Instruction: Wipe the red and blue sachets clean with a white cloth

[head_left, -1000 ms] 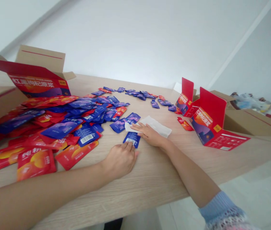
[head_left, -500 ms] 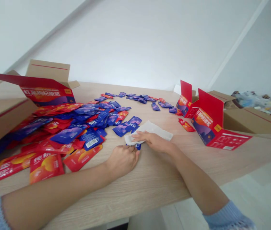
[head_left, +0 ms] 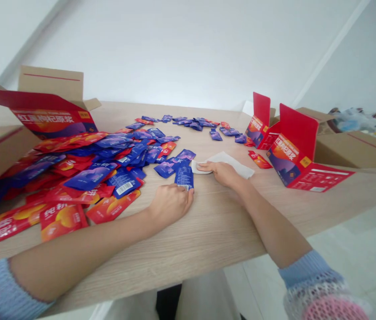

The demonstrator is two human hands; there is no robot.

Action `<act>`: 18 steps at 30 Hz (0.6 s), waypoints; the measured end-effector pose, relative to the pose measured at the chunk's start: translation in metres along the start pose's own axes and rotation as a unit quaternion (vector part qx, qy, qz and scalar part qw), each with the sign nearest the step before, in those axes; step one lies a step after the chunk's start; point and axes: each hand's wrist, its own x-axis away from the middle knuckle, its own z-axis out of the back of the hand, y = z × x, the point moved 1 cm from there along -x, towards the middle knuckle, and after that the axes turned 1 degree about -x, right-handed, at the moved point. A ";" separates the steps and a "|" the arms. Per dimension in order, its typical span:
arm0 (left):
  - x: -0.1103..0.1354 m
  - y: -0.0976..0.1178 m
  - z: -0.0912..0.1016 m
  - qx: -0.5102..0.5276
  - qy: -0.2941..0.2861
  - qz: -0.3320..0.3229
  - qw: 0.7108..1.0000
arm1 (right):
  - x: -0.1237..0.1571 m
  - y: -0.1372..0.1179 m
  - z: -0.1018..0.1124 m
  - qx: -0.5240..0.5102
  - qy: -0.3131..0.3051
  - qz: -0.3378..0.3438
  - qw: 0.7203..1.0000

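A blue pouch point(head_left: 184, 175) with small printed text lies on the table in front of me. My left hand point(head_left: 170, 202) is closed on its near edge, fingers bent and partly hidden from view. Just right of the pouch, my right hand point(head_left: 223, 172) holds a white cloth point(head_left: 237, 164) against the tabletop, with its fingers together on the cloth's left part. More blue pouches point(head_left: 169, 167) lie right behind the held one. To the left of my left hand spreads a large heap of red and blue pouches point(head_left: 89, 174).
Open red cartons point(head_left: 302, 162) stand on the right of the wooden table point(head_left: 207, 231), with a red pouch point(head_left: 259, 160) beside them. Another red carton point(head_left: 54, 120) stands at the left behind the heap. Scattered pouches point(head_left: 197, 123) lie along the back, before a white wall.
My right hand has slid the cloth rightward off the blue pouch, uncovering its printed face. My left hand keeps hold of the pouch's near edge. The camera view has shifted slightly.
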 end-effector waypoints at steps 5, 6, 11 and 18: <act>-0.001 -0.006 0.007 0.012 -0.012 0.021 1.000 | 0.002 -0.014 0.014 -0.039 0.061 0.072 0.995; -0.001 -0.007 0.008 0.016 -0.016 0.023 0.999 | 0.003 -0.020 0.015 -0.055 0.068 0.099 0.991; 0.001 -0.007 0.009 0.009 -0.020 0.034 0.999 | 0.002 -0.049 -0.001 -0.095 0.022 0.181 0.979; -0.005 -0.006 0.011 0.004 -0.032 0.041 0.999 | -0.012 -0.031 -0.017 -0.046 0.029 0.128 0.990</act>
